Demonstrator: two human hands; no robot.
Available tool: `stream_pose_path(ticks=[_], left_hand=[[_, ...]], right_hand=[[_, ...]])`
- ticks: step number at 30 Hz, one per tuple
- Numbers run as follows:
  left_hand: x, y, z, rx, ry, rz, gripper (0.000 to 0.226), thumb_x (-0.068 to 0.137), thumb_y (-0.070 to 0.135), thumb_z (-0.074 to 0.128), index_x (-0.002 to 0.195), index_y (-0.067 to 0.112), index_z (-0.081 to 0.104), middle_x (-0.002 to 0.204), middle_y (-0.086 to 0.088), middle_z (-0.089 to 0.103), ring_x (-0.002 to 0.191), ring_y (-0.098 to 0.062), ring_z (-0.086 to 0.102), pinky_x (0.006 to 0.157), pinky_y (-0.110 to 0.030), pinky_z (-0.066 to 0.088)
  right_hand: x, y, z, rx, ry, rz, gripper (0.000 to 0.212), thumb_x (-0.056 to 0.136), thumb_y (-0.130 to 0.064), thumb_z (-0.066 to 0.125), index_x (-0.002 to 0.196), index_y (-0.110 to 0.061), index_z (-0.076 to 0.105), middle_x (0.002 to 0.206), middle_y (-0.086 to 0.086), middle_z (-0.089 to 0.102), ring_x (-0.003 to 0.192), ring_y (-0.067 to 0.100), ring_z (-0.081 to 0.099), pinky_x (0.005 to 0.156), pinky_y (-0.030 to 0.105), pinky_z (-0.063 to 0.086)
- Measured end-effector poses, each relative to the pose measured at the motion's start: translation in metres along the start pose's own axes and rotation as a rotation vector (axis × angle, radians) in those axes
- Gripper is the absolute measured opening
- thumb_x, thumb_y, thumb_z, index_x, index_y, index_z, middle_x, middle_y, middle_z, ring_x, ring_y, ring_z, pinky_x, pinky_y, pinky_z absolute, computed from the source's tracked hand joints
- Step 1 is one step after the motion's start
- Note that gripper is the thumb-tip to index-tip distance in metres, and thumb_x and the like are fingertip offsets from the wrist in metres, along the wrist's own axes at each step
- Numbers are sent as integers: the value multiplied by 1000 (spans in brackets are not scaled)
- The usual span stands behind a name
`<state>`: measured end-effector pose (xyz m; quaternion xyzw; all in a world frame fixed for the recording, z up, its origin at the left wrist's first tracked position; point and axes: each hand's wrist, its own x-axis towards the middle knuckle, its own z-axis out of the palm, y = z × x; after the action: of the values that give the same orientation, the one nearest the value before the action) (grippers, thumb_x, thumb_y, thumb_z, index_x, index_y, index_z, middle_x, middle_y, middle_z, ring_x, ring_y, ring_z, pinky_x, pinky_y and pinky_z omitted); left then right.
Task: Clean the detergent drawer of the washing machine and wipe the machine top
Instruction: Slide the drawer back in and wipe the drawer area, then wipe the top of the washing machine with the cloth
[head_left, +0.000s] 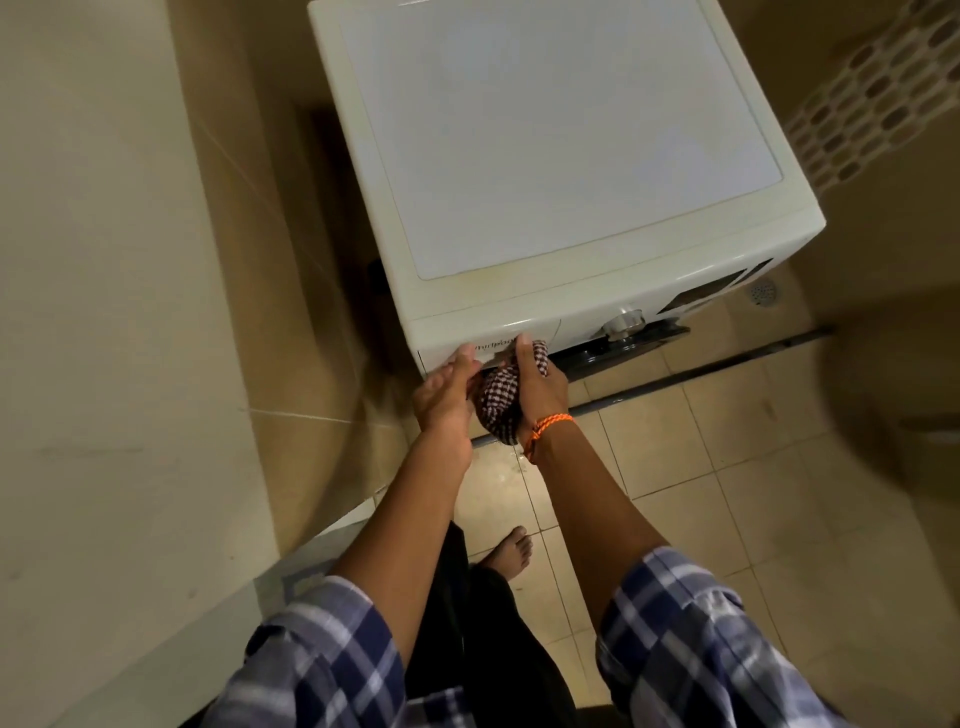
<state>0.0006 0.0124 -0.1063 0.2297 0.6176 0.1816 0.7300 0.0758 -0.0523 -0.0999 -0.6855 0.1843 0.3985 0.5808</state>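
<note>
- Head view: I've got both hands down at the front top-left corner of the washing machine (566, 156), where the detergent drawer (493, 347) sits – its front looks flush w/ the panel, so I'd say not pulled out yet.
- Left hand (447, 389): fingers curled up onto the drawer's lower edge, prob. hooking the pull recess to open it; can't tell if it truly grips, fingertips are hidden.
- Right hand (540, 384): clenched round a bunched checked cloth (501, 402), thumb pressed on the drawer face – cloth kept balled so it's ready to wipe once the drawer comes out.
- Orange cord bracelet (548, 426) on right wrist.
- Machine top (566, 130) bare, yellowish staining along the front rim; judging it not yet wiped.
- Writing: partial logo on drawer front, reads approx. "Whirlpool", end covered by thumb. Display (706, 293) text too blurred.
- Dial (623, 322) to the right, untouched.
</note>
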Motion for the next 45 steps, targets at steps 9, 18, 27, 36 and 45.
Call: stream_pose_path(ticks=[9,18,27,36,45], left_hand=[[-17,-17,-2,441,103,342,34,103,51,62,98,21,77,92,5,78,89,-16,74,77,-35,61],[-29,36,16,560,106,896,22,107,26,55,92,17,68,73,4,69,69,-11,68,61,-31,54],[12,97,46,902,162,1216,10,100,24,56,96,21,65,88,6,69,89,-21,57,70,-37,47],[42,106,61,1270,90,1399,18,99,24,52,111,21,65,110,0,65,105,-25,56,88,-42,49],[53,115,57,1343,-145,1581,23,97,13,55,117,14,65,119,-7,62,108,-26,58,87,-39,52]], right_hand=[[-32,-22,-13,205,116,-135,26,89,-41,80,108,-23,76,117,10,73,114,34,69,93,61,60],[-63,-157,-16,16,73,-623,39,103,-21,62,138,-17,47,128,2,61,113,13,60,67,16,56],[-26,-108,-25,-780,94,-1068,40,105,-54,57,123,-19,59,120,-1,60,112,19,58,94,48,53],[5,-87,-23,-988,231,-1050,65,106,-57,47,158,-19,38,170,12,26,159,32,21,130,55,19],[45,-83,13,-811,288,-1043,73,106,-48,54,155,2,34,158,21,46,149,36,41,126,51,29]])
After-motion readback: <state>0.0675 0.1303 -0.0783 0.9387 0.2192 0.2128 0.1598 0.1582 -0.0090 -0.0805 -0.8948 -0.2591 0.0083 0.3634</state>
